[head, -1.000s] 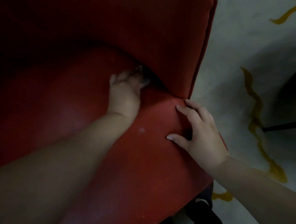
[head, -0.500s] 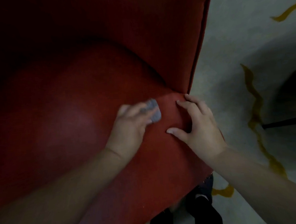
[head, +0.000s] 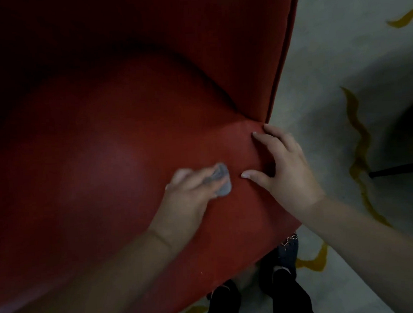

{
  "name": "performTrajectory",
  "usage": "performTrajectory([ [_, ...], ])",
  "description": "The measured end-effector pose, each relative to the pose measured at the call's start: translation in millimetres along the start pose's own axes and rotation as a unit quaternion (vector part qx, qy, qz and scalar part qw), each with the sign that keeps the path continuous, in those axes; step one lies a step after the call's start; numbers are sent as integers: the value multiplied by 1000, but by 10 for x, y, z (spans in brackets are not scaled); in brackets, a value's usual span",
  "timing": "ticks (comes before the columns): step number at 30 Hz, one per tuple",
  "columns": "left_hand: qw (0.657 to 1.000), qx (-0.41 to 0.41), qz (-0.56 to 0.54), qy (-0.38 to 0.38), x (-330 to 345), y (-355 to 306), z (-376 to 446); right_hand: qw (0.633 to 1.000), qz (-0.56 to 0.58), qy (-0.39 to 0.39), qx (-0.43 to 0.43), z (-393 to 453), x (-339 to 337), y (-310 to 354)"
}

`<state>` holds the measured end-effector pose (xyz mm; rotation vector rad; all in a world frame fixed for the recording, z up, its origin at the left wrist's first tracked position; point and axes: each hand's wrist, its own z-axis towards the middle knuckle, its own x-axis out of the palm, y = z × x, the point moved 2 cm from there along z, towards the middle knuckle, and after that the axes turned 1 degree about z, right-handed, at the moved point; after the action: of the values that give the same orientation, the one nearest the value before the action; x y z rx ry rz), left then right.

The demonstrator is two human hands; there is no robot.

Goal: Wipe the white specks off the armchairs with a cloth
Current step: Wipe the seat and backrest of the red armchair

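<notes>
A red armchair [head: 110,166] filled most of the head view, its rounded seat cushion bulging up at the centre and its upright side panel rising along the right. Beside it lay a pale floor [head: 339,53] with wavy yellow markings, partly in deep shadow at the right, where a thin dark bar [head: 397,170] came in from the edge. Below the seat's front edge stood the person's dark trouser legs [head: 289,293], one cuff trimmed with small studs.

The right hand [head: 287,171] rested on the near right corner of the seat, just by the foot of the side panel; its grip was loose, fingers spread and lightly bent, tips and thumb touching the upholstery and holding nothing. The left hand [head: 191,197] lay on the cushion just beside it, motion-blurred, with its grip closed round a small grey cloth [head: 222,181]. The bunched cloth stuck out past the fingers and pressed on the seat fabric, close to the right thumb but apart from it. Whether any white specks remained on the fabric could not be told in the dim light.
</notes>
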<state>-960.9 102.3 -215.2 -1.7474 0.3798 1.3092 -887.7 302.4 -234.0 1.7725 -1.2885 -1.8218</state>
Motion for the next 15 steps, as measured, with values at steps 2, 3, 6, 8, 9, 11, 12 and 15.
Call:
performTrajectory([
  [2, 1000, 20, 12, 1, -114, 141, -115, 1000, 0, -1, -3, -38, -30, -20],
  [3, 1000, 4, 25, -13, -165, 218, -67, 1000, -2, -3, -3, -60, -39, -32],
  [6, 990, -113, 29, -82, -210, 304, 392, 1000, 4, -4, 7, -113, -46, -52],
  [8, 983, -139, 19, -115, -114, 195, 777, 1000, 9, -2, 19, -123, -46, -56],
  [9, 981, -151, 15, -118, -46, 109, 914, 1000, 14, -5, 25, -124, -48, -55],
  [11, 981, -157, 21, -114, 86, -82, 1002, 999, 31, -31, 29, -131, -70, -49],
  [12, 986, -133, 14, -97, 146, -192, 951, 998, 34, -49, 26, -130, -91, -52],
  [15, 999, -5, -48, 0, 218, -432, 504, 998, 17, -56, 24, -160, -147, -64],
])
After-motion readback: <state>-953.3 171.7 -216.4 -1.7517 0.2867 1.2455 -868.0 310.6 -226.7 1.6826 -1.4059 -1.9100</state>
